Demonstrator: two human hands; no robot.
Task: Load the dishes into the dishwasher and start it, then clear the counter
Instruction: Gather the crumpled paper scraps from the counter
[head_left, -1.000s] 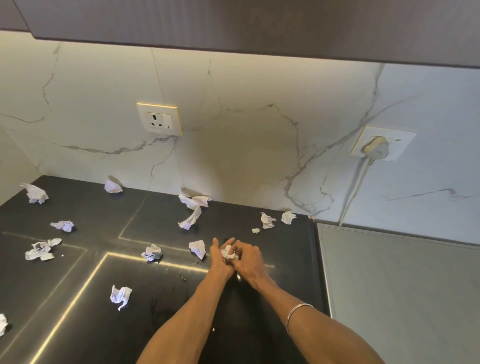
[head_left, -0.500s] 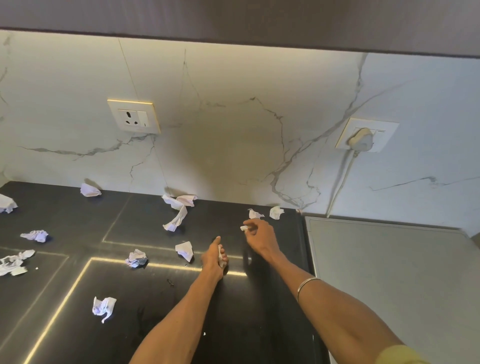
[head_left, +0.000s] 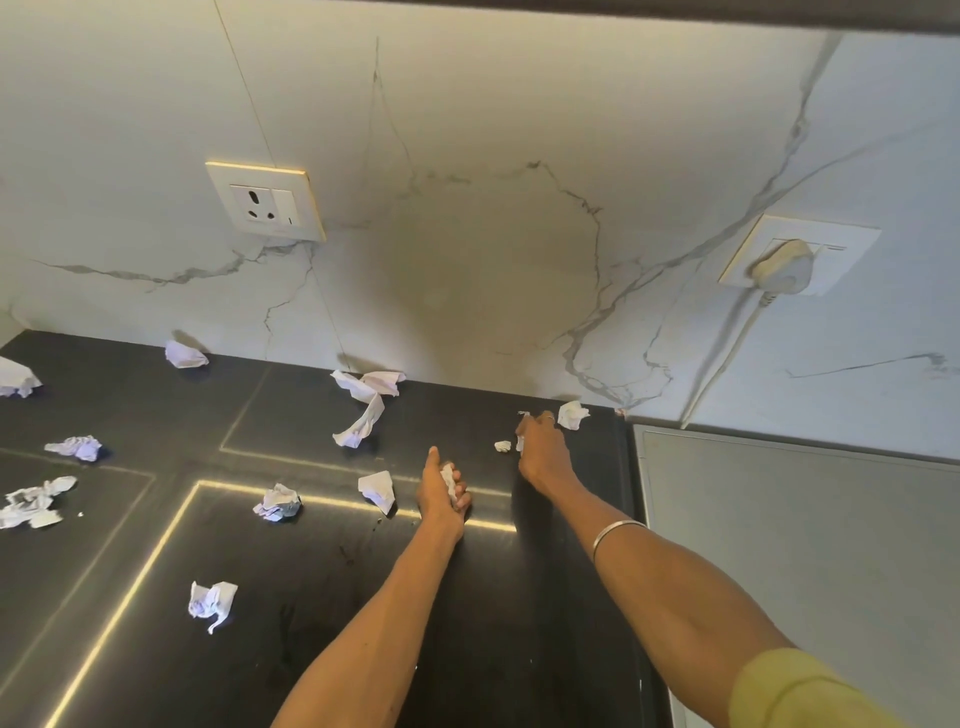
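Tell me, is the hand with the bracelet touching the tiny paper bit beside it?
Apart. The head view shows dark counter between the right hand and the tiny paper bit.

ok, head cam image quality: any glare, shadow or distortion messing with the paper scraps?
Head view: bright strip reflections streak the glossy black counter; a soft shadow dims the marble backsplash; wide-angle bending curves the edges. Scraps stay sharp, but the right hand hides most of its scrap.
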